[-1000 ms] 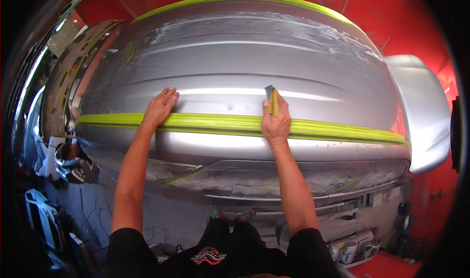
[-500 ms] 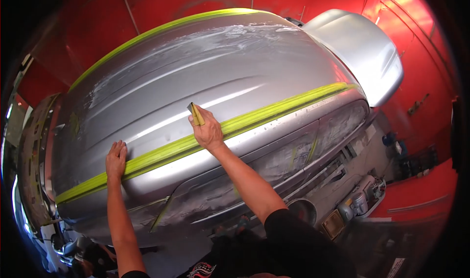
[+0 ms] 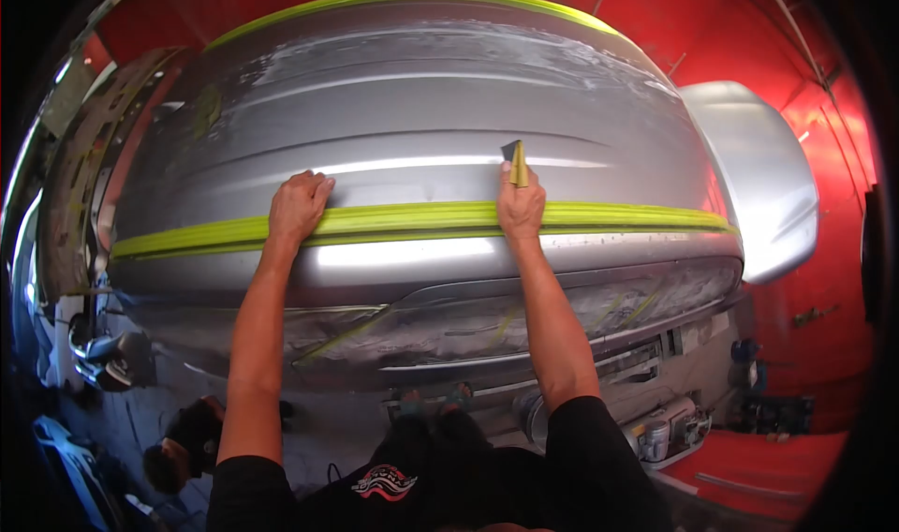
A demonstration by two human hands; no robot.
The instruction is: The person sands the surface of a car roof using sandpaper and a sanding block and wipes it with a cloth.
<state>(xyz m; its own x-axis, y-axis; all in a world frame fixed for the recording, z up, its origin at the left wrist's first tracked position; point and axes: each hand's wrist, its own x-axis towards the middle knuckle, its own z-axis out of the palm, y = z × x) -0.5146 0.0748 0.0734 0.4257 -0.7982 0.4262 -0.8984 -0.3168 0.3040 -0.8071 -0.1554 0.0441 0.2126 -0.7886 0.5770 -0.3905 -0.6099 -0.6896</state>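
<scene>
A silver car roof [image 3: 393,110] with dull, scuffed patches spans the view. Green masking tape [image 3: 403,219] runs along its near edge. My right hand [image 3: 522,202] is closed on a folded piece of yellow and dark sandpaper [image 3: 518,165] over the roof, just beyond the tape. To the left, my left hand [image 3: 300,204] rests on the roof by the tape with its fingers curled; nothing shows in it, though its underside is hidden.
Another person [image 3: 187,446] in dark clothes is low at the lower left. A silver panel [image 3: 754,181] adjoins the roof's right end. Containers [image 3: 655,438] stand on a tray at the lower right. Red surfaces surround the car.
The view has swung back from a tilted angle. My left hand's fingers have curled from a flatter pose. My right hand still holds the sandpaper. The other person shows more at the lower left.
</scene>
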